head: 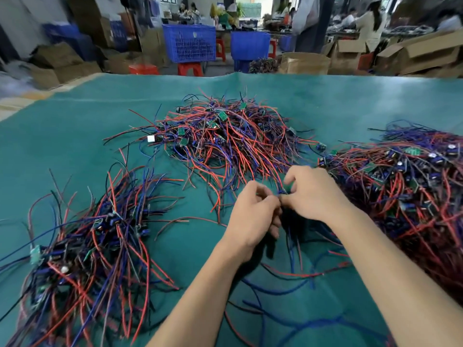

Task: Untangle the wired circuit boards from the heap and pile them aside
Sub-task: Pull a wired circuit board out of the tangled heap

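Two bare forearms are reaching forward, converging at mid-table. The left hand (253,214) is curling its fingers inward, thumb meeting fingertips in a pinch; the right hand (310,194) is arching beside it, fingers bent, their tips touching.

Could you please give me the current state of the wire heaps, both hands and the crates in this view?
Middle heap: tangled, loose wires trailing towards the hands.
Left pile: lying apart on the green cloth.
Right pile: large, beside the right forearm.
Left hand: fingers curled, pinching wires.
Right hand: fingers curled, pinching the same wire bunch.
Blue crates: upright on the floor; contents unclear.
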